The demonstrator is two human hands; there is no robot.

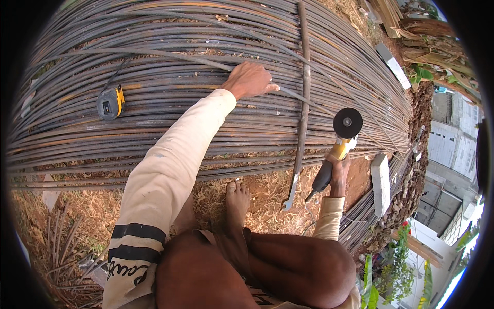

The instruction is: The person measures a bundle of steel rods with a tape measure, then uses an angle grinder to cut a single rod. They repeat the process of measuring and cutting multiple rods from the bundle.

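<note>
The left hand (250, 80) reaches forward, knuckles up; the right hand (339, 171) grips.

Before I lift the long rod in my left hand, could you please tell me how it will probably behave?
The rod will probably flex springily rather than hang floppy, being thin and long. It may feel heavy for its thickness, since it looks like solid metal. It could snag, because it lies slantwise over other rods.

Black cursive lettering (125, 273) on the cream left sleeve (167, 165), just below two black bands (136, 241), near the lower edge of the view; a small rectangular label on the black-and-yellow tape measure (108, 104), too small to read; markings on the angle grinder (339, 149), too small to tell.
</note>
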